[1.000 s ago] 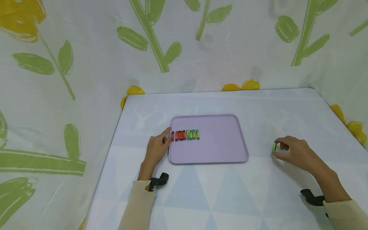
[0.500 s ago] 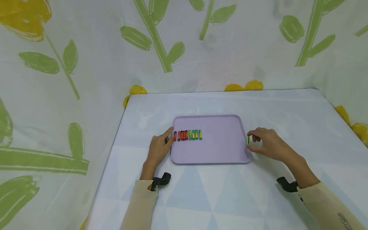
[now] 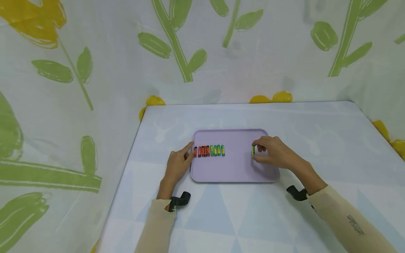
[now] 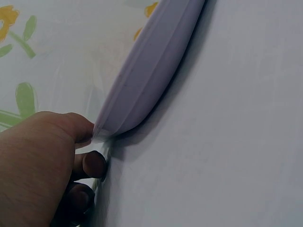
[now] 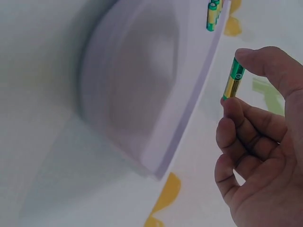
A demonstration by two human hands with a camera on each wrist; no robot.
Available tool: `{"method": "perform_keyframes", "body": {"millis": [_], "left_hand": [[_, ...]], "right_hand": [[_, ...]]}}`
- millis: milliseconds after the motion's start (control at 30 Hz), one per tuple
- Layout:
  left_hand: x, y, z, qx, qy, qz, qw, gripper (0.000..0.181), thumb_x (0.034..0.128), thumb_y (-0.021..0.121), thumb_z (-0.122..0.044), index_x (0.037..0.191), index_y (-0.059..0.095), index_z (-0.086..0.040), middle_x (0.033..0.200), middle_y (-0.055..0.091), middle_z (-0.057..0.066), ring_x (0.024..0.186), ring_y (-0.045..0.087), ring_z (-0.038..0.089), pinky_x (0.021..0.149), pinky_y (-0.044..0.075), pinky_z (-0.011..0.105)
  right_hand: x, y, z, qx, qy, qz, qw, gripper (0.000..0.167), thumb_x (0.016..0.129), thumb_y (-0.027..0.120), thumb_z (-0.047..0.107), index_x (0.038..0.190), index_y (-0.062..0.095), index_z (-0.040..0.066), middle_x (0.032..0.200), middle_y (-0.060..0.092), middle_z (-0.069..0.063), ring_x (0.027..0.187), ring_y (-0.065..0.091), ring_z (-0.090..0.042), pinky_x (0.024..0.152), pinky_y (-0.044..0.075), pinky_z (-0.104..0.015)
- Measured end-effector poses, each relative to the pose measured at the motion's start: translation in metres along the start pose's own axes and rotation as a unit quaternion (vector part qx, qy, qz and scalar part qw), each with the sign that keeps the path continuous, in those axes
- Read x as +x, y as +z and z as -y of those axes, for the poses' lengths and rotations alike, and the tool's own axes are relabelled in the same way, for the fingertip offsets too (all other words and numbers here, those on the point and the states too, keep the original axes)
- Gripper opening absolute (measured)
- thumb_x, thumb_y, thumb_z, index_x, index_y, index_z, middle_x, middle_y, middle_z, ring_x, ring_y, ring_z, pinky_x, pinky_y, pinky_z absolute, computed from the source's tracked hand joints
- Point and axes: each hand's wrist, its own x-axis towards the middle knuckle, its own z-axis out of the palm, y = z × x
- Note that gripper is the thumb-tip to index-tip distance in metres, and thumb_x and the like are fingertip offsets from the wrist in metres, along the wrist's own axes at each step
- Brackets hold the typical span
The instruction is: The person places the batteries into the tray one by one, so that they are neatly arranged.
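Observation:
A purple tray (image 3: 234,172) lies on the table. Inside it, along the left, several red batteries (image 3: 205,151) and several green-yellow batteries (image 3: 219,150) stand in a side-by-side row. My left hand (image 3: 177,164) grips the tray's left edge, its thumb at the rim; in the left wrist view, some of its fingers (image 4: 94,164) are curled below. Over the tray's right part, my right hand (image 3: 273,151) pinches one green-yellow battery (image 5: 233,79) by its two ends between thumb and fingertip. A gap separates this battery from the row.
The table (image 3: 218,218) has a pale cloth with blue triangles. Behind and to the left hangs a white curtain (image 3: 110,70) with green leaves and yellow flowers. A black wrist camera (image 3: 179,201) is strapped to the left wrist, another black camera (image 3: 296,193) to the right.
My right hand has carried the pinched green-yellow battery leftward, from the table right of the tray to above the tray's right part. The left hand has stayed at the tray's left edge.

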Motion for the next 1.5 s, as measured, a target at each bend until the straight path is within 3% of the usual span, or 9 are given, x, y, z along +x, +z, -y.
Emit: {"method": "perform_keyframes", "body": {"millis": [200, 667, 933, 1500], "left_hand": [[-0.001, 0.001, 0.001, 0.002, -0.004, 0.0, 1.0, 0.042, 0.1006, 0.06, -0.025, 0.142, 0.06, -0.018, 0.062, 0.051, -0.005, 0.054, 0.042, 0.012, 0.053, 0.035, 0.03], [-0.001, 0.0, 0.001, 0.009, 0.001, -0.003, 1.0, 0.041, 0.1006, 0.06, -0.025, 0.141, 0.061, -0.018, 0.062, 0.051, -0.006, 0.054, 0.04, 0.012, 0.054, 0.034, 0.029], [-0.001, -0.002, -0.001, 0.009, 0.001, 0.0, 1.0, 0.041, 0.1007, 0.061, -0.026, 0.141, 0.06, -0.018, 0.063, 0.053, -0.007, 0.055, 0.042, 0.013, 0.057, 0.035, 0.031], [0.001, 0.002, 0.003, 0.017, 0.006, -0.008, 0.9998, 0.041, 0.1004, 0.061, -0.026, 0.141, 0.061, -0.018, 0.064, 0.054, -0.007, 0.058, 0.043, 0.015, 0.061, 0.037, 0.033]], "right_hand": [[0.02, 0.006, 0.005, -0.008, -0.005, 0.011, 0.9999, 0.031, 0.082, 0.08, 0.019, 0.107, 0.07, 0.005, 0.084, 0.059, 0.0, 0.079, 0.055, -0.019, 0.074, 0.044, -0.036], [0.053, 0.022, 0.02, -0.006, 0.003, 0.052, 0.9986, 0.03, 0.083, 0.08, 0.024, 0.107, 0.071, 0.009, 0.084, 0.059, 0.0, 0.078, 0.051, -0.017, 0.075, 0.04, -0.036], [0.066, 0.028, 0.03, -0.009, 0.015, 0.076, 0.9969, 0.032, 0.084, 0.08, 0.026, 0.109, 0.07, 0.009, 0.085, 0.058, 0.001, 0.079, 0.049, -0.016, 0.08, 0.036, -0.039], [0.08, 0.039, 0.031, -0.022, 0.0, 0.082, 0.9964, 0.037, 0.082, 0.081, 0.026, 0.111, 0.071, 0.006, 0.082, 0.055, 0.004, 0.077, 0.048, -0.015, 0.076, 0.036, -0.038]]}}
